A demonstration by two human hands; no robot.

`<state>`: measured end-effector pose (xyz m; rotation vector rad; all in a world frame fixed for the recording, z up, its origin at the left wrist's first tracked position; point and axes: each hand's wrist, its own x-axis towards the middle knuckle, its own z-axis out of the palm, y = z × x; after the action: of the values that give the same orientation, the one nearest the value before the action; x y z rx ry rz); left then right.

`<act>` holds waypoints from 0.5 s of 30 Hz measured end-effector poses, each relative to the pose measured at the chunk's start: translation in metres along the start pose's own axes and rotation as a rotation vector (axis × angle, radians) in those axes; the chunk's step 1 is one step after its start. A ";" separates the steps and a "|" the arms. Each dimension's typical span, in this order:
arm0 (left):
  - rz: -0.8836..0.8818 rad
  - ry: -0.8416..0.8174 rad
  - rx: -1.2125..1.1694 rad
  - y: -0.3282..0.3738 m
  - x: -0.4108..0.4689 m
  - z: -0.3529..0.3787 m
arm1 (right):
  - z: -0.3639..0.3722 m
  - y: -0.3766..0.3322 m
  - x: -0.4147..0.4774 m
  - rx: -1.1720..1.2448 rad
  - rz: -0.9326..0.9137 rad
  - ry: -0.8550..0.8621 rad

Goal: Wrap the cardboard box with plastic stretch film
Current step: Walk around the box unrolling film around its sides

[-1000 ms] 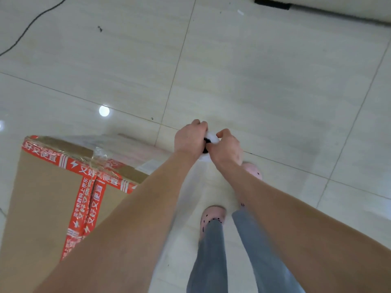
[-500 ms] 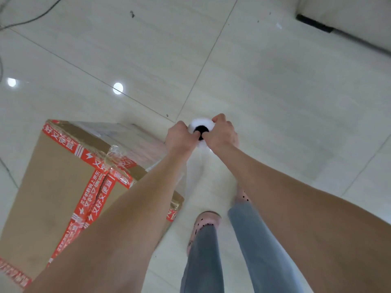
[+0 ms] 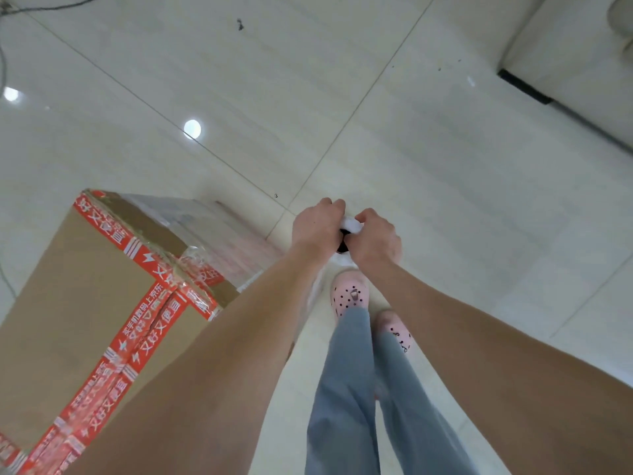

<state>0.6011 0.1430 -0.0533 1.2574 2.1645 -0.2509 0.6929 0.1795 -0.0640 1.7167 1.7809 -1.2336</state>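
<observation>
A tall cardboard box (image 3: 78,296) sealed with red printed tape stands on the floor at the lower left. Clear film covers its far side. The white stretch film roll (image 3: 350,225) is held upright to the right of the box, its dark core showing from above. My left hand (image 3: 317,228) grips the roll's left side and my right hand (image 3: 375,240) grips its right side. A sheet of clear film (image 3: 317,289) runs from under the roll back toward the box's corner, mostly hidden by my left forearm.
Glossy pale floor tiles (image 3: 411,149) spread all around. My feet in pink dotted shoes (image 3: 349,296) stand just below the roll. A white piece of furniture (image 3: 565,63) with a dark foot sits at the upper right. A dark cable (image 3: 51,7) lies at the upper left.
I have walked on around the box, so its far side has come into sight. Both hands keep their hold on the roll; its core was exposed half a second ago and is now mostly covered.
</observation>
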 end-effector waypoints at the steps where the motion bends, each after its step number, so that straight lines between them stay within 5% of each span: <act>1: -0.020 0.000 -0.034 -0.002 0.003 -0.002 | -0.002 -0.003 0.002 -0.024 -0.017 0.018; 10: -0.454 0.123 -0.470 -0.047 0.024 -0.010 | -0.005 -0.064 0.016 -0.053 -0.255 0.080; 15: -0.648 0.087 -0.647 -0.071 0.025 -0.013 | 0.003 -0.082 0.019 0.016 -0.098 -0.023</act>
<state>0.5272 0.1288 -0.0679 0.2006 2.3837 0.2434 0.6117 0.1989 -0.0533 1.6338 1.8668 -1.3055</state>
